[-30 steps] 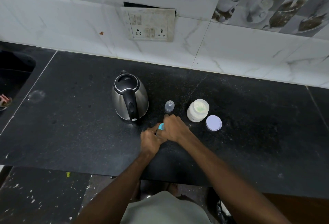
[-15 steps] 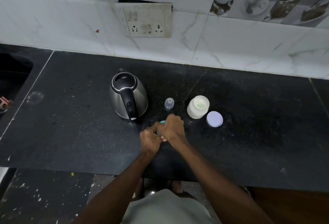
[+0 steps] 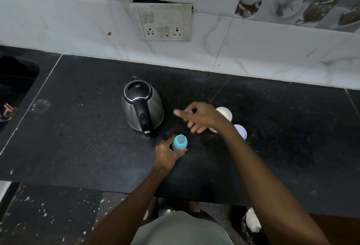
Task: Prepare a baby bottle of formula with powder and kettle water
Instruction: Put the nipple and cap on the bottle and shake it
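Blue-collared baby bottle (image 3: 179, 143) upright on black worktop (image 3: 78, 147), left hand (image 3: 168, 152) fingers wrapped around it; right hand (image 3: 200, 117) fingers closing on clear cap (image 3: 187, 112), grip unclear. Best kept steady while capping squarely.

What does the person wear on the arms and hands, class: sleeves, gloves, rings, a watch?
Both forearms are bare as far as the picture shows: no sleeves reach them. The left hand and the right hand have no gloves. No watch, bracelet or ring can be seen on the sides that show. At the bottom edge is a grey-green garment on the body.
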Tool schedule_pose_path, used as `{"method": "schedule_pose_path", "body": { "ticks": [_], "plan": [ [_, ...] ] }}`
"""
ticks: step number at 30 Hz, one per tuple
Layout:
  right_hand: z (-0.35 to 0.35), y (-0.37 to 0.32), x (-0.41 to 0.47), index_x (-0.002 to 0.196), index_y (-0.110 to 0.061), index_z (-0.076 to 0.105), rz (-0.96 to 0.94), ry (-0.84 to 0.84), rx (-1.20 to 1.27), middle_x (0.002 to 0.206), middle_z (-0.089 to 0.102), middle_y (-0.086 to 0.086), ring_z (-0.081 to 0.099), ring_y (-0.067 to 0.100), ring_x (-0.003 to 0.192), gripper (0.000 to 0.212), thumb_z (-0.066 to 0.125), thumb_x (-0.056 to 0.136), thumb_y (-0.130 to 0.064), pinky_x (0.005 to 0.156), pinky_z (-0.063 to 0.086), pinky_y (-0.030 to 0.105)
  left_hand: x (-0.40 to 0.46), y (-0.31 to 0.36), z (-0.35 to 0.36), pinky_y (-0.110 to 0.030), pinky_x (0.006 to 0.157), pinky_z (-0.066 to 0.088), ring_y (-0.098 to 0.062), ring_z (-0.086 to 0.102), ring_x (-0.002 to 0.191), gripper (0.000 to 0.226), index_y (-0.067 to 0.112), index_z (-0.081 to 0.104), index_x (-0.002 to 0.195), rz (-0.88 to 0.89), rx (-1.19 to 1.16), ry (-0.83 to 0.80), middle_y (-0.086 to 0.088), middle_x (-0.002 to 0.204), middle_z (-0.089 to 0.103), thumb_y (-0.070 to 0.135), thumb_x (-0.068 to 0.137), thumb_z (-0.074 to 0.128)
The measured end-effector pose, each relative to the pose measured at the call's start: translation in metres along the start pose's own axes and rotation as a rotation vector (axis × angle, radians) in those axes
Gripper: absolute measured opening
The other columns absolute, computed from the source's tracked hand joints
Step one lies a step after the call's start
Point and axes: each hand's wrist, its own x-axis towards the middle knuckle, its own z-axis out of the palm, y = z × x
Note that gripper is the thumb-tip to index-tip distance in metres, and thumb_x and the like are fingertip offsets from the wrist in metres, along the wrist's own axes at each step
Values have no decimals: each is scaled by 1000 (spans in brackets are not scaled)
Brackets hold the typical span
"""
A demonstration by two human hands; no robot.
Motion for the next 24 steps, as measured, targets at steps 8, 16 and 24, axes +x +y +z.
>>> {"method": "schedule_pose_path", "body": {
  "ticks": [8,16,24],
  "plan": [
    [11,60,92,151,-23,52,-143,108,-521,158,42,14,49,35,140,68,73,90,-4,116,42,43,3,-5,2,-12,99,50,-5,69,113,63,17,73,131,3,14,-16,5,126,75,26,73,95],
    [35,81,90,142,-24,55,-195,188,-489,140,56,10,62,35,120,58,69,90,-3,102,52,45,5,-3,0,-23,105,51,-7,68,115,62,17,72,132,18,17,-39,3,127,75,25,75,95],
    [12,44,19,123,-21,63,-368,381,-122,113,72,-4,69,10,98,53,89,77,-24,87,58,33,5,-2,-2,-22,107,48,-6,65,119,68,15,70,136,9,16,-55,2,131,73,25,74,95]
  ]
}}
